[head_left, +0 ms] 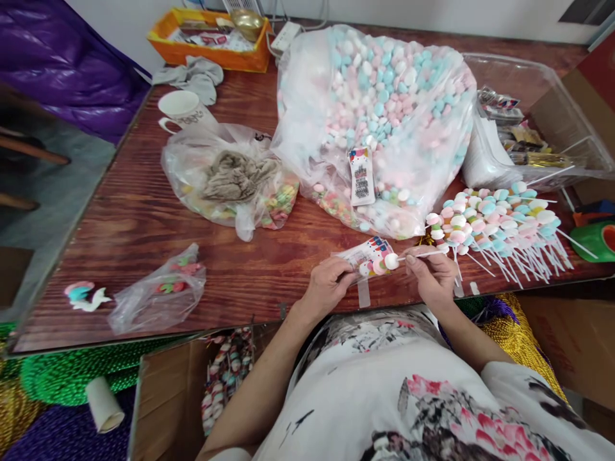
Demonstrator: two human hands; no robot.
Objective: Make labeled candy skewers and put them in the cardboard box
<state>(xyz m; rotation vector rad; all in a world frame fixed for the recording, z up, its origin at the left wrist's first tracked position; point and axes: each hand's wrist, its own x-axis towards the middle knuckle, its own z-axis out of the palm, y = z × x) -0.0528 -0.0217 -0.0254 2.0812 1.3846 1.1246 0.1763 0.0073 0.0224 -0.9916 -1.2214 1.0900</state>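
At the table's front edge my right hand [435, 275] pinches the white stick of a candy skewer [391, 261], which lies roughly level and points left. Its round pink and white pieces overlap a small clear packet with a colourful print [368, 251]. Whether they are inside the packet or on top of it I cannot tell. My left hand [331, 278] is closed at the packet's left end, its fingertips partly hidden. To the right of my right hand, many similar candy skewers [500, 221] lie piled with their sticks toward me.
Behind my hands sits a large clear bag of pastel candies [384, 83] with printed cards [361, 176] on it. Further left are a smaller bag [187, 169], a mug [185, 110] and an orange box [240, 59]. A clear plastic bin [586, 150] and green tape [593, 242] stand right.
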